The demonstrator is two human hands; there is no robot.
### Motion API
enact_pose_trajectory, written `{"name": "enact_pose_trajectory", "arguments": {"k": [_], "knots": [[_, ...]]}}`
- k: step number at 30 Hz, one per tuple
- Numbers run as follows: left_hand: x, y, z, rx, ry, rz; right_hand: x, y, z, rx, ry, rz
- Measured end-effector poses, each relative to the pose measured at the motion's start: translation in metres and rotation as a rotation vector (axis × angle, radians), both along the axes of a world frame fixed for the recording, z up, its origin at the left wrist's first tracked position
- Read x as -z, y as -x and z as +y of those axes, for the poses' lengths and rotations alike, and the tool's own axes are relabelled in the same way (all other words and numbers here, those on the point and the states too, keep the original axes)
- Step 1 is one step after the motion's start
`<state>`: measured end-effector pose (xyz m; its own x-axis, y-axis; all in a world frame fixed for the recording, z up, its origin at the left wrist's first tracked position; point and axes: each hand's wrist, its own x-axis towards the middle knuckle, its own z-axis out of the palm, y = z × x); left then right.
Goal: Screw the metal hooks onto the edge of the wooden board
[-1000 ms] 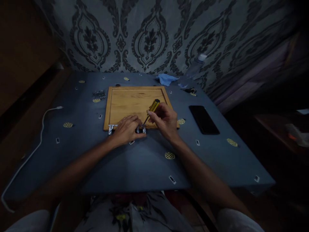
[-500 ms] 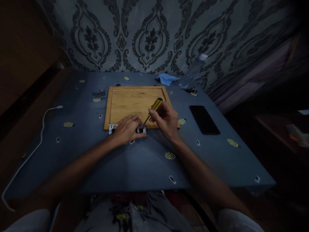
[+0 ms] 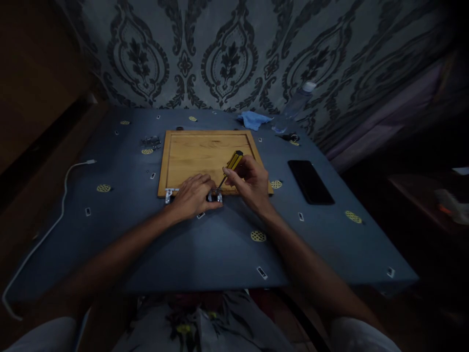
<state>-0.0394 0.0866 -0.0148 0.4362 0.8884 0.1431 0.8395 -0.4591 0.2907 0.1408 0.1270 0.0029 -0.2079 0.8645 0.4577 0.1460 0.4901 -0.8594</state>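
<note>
Near the middle of the table lies a framed wooden panel [image 3: 200, 154]. At its front edge my left hand [image 3: 192, 195] is closed over a shiny metal fitting [image 3: 215, 196], thumb below it and fingers above; its exact kind is hard to make out in the dim light. My right hand [image 3: 252, 183] grips a screwdriver [image 3: 234, 160] by its yellow and black handle. The shaft slants down and left, its tip at the fitting beside my left fingertips. Left of my left hand, another metal fitting [image 3: 168, 194] shows at the panel's front left corner.
Small loose metal parts [image 3: 151, 142] lie left of the panel. Behind it are a blue cloth [image 3: 253, 120], a clear bottle [image 3: 295, 107] and a small dark object [image 3: 291, 137]. A black phone [image 3: 310, 182] lies right, a white cable [image 3: 65, 195] left. Patterned wall [image 3: 230, 54] stands behind.
My right hand and the screwdriver have shifted slightly down and to the left, the handle tilting a little. My left hand and the panel stay in place.
</note>
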Motion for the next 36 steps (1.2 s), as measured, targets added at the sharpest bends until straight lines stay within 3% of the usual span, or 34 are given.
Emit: {"name": "enact_pose_trajectory", "arguments": {"k": [7, 14, 25, 36], "knots": [[0.0020, 0.0008, 0.0008, 0.012, 0.002, -0.018, -0.0072, -0.0041, 0.0002, -0.104, 0.044, -0.056], [0.0036, 0.0008, 0.0008, -0.003, -0.014, -0.018, -0.0044, -0.0032, -0.0008, -0.069, 0.062, -0.030], [0.0026, 0.0013, 0.0019, 0.015, 0.014, -0.044, -0.0081, -0.0044, 0.0001, -0.141, 0.098, -0.021], [-0.0008, 0.0002, -0.0001, -0.001, 0.029, -0.028, -0.0007, -0.0015, -0.0009, 0.071, -0.005, 0.030]]}}
